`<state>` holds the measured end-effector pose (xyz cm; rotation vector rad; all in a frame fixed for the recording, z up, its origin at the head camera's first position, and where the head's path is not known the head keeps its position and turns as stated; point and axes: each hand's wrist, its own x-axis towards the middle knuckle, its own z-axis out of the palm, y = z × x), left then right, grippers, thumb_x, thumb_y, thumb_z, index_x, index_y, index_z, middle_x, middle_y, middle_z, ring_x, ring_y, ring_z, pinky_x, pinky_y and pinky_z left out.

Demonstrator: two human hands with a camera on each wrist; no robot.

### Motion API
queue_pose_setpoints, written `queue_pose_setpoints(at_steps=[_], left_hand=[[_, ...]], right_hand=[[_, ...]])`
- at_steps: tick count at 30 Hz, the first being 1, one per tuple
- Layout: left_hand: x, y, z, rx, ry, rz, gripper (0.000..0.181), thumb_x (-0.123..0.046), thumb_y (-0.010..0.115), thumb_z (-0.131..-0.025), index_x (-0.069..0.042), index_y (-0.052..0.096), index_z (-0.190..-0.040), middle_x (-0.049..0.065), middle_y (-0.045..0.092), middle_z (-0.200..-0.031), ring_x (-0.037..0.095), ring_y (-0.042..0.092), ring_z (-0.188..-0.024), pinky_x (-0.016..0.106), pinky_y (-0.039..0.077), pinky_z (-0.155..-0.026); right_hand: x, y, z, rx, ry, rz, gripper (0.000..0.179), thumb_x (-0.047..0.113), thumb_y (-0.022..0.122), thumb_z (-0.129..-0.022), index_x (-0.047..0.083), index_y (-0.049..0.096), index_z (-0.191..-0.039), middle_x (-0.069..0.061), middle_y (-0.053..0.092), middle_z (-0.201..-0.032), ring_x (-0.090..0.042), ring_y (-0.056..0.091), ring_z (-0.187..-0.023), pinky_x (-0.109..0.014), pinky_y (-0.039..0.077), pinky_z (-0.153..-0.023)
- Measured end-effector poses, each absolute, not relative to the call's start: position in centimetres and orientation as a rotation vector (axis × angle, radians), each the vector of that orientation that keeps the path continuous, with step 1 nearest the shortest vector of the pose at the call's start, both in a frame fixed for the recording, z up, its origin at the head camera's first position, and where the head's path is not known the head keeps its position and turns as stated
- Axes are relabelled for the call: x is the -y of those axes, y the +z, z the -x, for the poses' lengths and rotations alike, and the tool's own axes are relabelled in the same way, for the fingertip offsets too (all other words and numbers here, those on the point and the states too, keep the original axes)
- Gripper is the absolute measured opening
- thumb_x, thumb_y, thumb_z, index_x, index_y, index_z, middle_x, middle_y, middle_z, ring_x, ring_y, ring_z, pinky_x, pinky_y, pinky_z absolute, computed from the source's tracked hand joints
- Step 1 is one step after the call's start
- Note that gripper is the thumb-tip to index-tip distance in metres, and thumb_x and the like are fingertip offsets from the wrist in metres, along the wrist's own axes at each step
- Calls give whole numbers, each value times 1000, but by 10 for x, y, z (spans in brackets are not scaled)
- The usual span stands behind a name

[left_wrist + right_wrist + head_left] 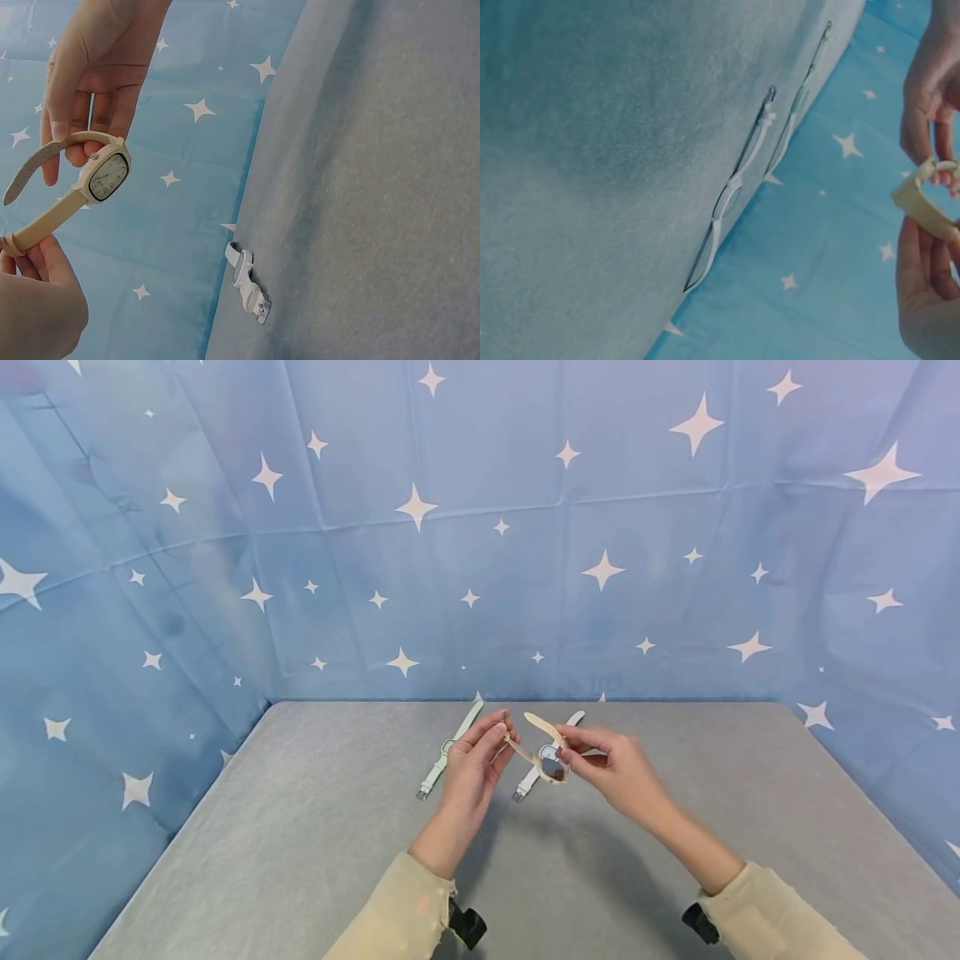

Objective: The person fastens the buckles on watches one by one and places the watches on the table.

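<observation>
Above the table, both hands hold a cream wristwatch (553,768) with its strap undone. My left hand (472,767) pinches the buckle end of the strap, where strap loops show in the left wrist view. My right hand (615,770) pinches the other strap piece close to the square case (109,178), and that strap's free tip curves away. Behind the hands, a white wristwatch (527,785) lies on the table, partly covered by the held one. Left of it lies a pale green wristwatch (435,773), laid out lengthwise and partly hidden by the left hand.
The grey table (300,860) runs back to a blue curtain (510,560) with white stars, which also hangs at the left and right sides. Both sleeves carry a black wrist device, at the left cuff (468,927) and the right cuff (701,923).
</observation>
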<state>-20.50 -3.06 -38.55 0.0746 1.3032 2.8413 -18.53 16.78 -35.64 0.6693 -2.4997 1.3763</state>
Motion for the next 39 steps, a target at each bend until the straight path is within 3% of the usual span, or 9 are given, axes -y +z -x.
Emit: queue_pose_setpoints(at_steps=[19,26,32,39], left_hand=[[30,-384,199,-1525,2709,-178,23,0,65,-92,0,71,-114,-3,73,-98,12,69,-89,26,58,-87],[28,-385,197,-1578,2657,-237,21,4,62,-92,-4,73,-108,-3,73,-102,7,68,-87,24,58,-86],[28,-387,196,-1675,2601,-272,26,3,63,-91,9,66,-117,-6,73,-102,6,67,-89,23,57,-85],[26,-388,196,-1760,2552,-292,30,0,65,-91,15,63,-117,-8,73,-101,6,66,-89,22,57,-83]], right_hand=[[-164,-360,184,2529,1262,-755,34,-2,69,-90,1,68,-124,-13,72,-107,-25,73,-92,-30,61,-77],[-164,-361,184,2525,1241,-772,34,-2,69,-89,1,69,-123,-11,72,-107,-23,72,-91,-30,61,-78],[-163,-362,184,2522,1241,-775,33,-2,69,-90,1,69,-123,-10,72,-107,-23,72,-92,-28,61,-78],[-164,-364,183,2509,1251,-777,34,-3,69,-89,1,69,-123,-11,72,-108,-22,72,-92,-29,61,-78]])
